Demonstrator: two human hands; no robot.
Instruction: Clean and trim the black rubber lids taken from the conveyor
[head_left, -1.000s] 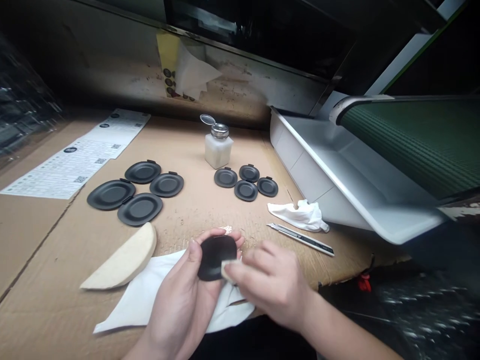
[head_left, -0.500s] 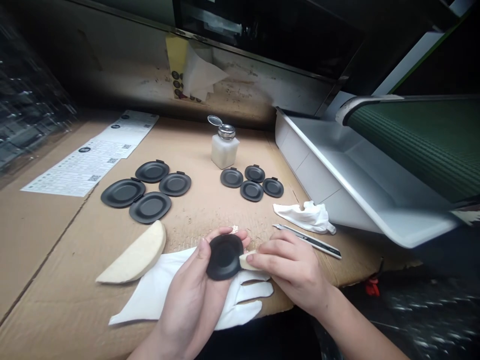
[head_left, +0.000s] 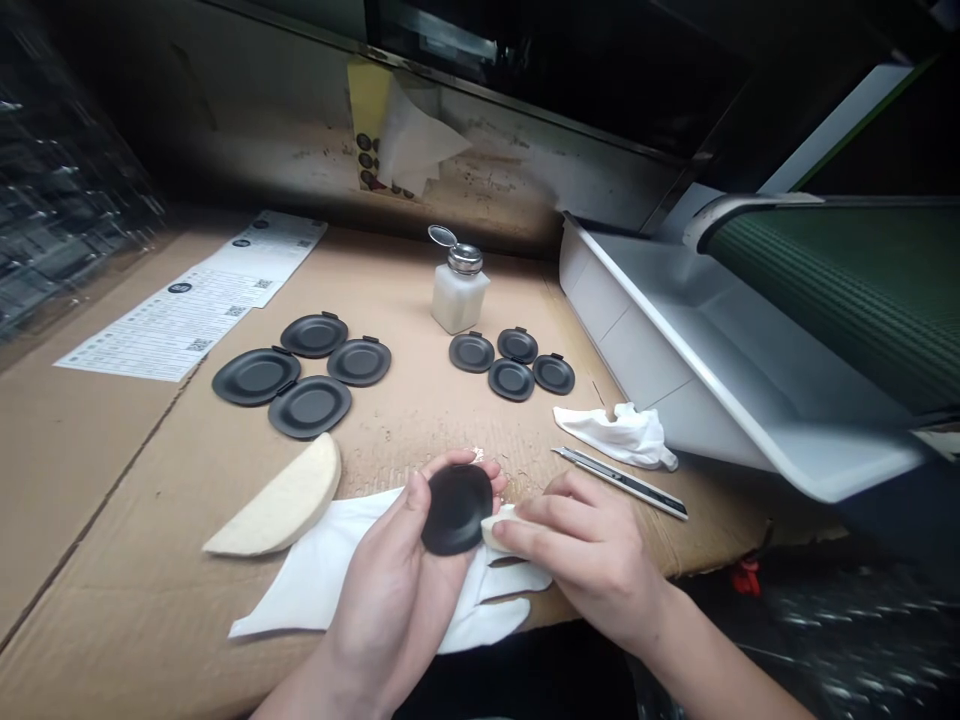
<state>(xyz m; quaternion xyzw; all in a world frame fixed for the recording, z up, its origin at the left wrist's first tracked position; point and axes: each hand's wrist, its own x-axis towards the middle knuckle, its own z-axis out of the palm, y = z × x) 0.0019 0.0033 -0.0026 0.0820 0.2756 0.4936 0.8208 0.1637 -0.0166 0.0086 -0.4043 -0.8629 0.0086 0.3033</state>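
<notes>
Lying under the left hand (head_left: 397, 590) and right hand (head_left: 592, 560), a white glove (head_left: 315, 590) covers the desk (head_left: 112, 520) edge; a cream foam wedge (head_left: 281, 500) sits just left of them. Beyond them stand large black lids (head_left: 300, 375), small black lids (head_left: 512, 362) and a dispenser bottle (head_left: 459, 292); a utility knife (head_left: 622, 482) lies near the right hand. Brown cardboard covers the desk; a white tray (head_left: 675, 340) flanks the right. The left hand's fingers curl round a matte black round lid (head_left: 456, 508) above the glove; the right hand pinches a cream pad (head_left: 495, 530) against its edge.
</notes>
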